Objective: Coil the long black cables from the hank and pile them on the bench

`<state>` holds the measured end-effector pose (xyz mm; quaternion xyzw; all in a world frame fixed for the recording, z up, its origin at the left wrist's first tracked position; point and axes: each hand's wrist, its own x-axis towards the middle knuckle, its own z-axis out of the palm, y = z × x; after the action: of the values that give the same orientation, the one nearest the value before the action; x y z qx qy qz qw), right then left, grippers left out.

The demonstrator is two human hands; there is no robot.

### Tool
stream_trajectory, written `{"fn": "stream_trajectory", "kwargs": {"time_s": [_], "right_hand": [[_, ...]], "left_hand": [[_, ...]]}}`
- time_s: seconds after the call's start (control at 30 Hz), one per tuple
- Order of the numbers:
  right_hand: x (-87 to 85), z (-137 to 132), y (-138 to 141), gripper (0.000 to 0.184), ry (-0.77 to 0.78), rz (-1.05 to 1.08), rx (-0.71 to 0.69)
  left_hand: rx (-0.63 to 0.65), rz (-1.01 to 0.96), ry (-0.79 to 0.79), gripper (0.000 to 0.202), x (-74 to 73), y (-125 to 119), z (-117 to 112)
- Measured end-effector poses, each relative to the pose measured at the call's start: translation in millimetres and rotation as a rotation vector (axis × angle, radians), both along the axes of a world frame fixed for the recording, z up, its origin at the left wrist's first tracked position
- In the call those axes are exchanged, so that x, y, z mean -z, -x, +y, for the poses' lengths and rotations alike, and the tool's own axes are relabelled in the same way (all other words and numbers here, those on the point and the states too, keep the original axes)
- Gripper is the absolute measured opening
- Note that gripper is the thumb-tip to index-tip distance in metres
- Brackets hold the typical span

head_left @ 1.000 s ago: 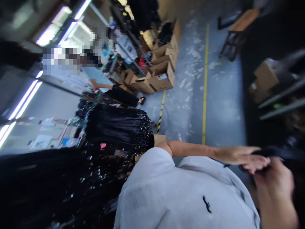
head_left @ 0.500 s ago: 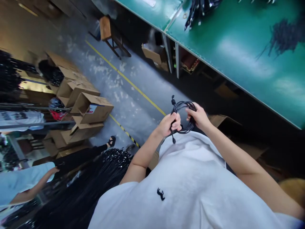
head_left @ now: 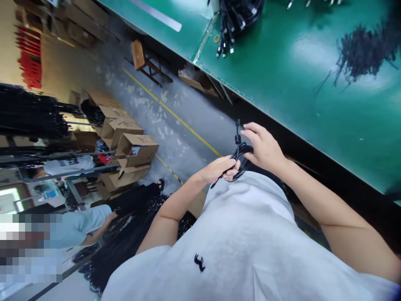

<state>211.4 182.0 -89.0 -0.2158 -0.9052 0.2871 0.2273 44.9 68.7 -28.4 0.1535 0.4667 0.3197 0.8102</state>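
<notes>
Grey floor (head_left: 200, 109), green tabletop (head_left: 282, 75) and a coiled black cable (head_left: 242, 149) near the centre

At the upper left of the frame stands a red slatted object (head_left: 31, 71), with a thick black bundle (head_left: 28, 110) stretched out below it. Toward the lower left, a person in a light blue top (head_left: 84, 223) appears sideways in the tilted view; a second person in a white top (head_left: 69, 165) is farther up, behind metal bars. Just right of them, open cardboard boxes (head_left: 145, 144) sit close together on the floor, and a mass of glossy black strands (head_left: 128, 242) fills the space below, beside the wearer's arm. A wooden stool (head_left: 138, 54) stands at the upper left of centre, and a yellow line (head_left: 175, 115) runs diagonally across the floor from near it.

In the middle of the frame, the left hand (head_left: 221, 167) grasps the coiled cable, its thumb lying over the loops in front of the white shirt (head_left: 232, 225). One cable end points up past the coil. Just right, the right hand (head_left: 263, 146) is loosely spread, fingertips near that upright end; whether its thumb touches the loops I cannot tell.

Along the top of the frame, the tabletop carries a silver strip (head_left: 161, 16), then a yellow ring (head_left: 216, 38) beside black cables with silver tips (head_left: 232, 29). At the upper right lies a tangled dark pile (head_left: 363, 50).
</notes>
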Motion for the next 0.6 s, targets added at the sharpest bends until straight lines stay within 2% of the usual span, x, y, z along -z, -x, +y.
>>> {"fn": "stream_trajectory", "kwargs": {"time_s": [0.1,0.17,0.27,0.4,0.5,0.6], "right_hand": [[2.0,24.3,-13.9,0.034,-0.08,0.011,-0.262],[6.5,33.7,-23.5,0.032,-0.107,-0.049,-0.353],[14.0,39.7,-41.6,0.033,-0.06,-0.135,-0.345],[22.1,45.4,-63.3,0.039,0.073,-0.085,-0.4],[26.2,49.5,-66.4,0.037,0.137,-0.024,-0.462],[32.9,62.6,-65.5,0.035,0.218,0.026,-0.535]], "left_hand": [[0.1,0.122,-0.005,0.044,4.6,-14.4,23.3],[0.104,0.141,0.007,0.046,10.3,-23.8,33.3],[0.029,0.129,0.055,0.051,20.1,-35.9,40.5],[-0.024,0.09,0.143,0.052,29.0,-45.5,43.9],[0.019,0.015,0.135,0.051,30.4,-47.0,47.3],[0.116,-0.027,0.141,0.049,28.8,-46.8,52.1]]}}
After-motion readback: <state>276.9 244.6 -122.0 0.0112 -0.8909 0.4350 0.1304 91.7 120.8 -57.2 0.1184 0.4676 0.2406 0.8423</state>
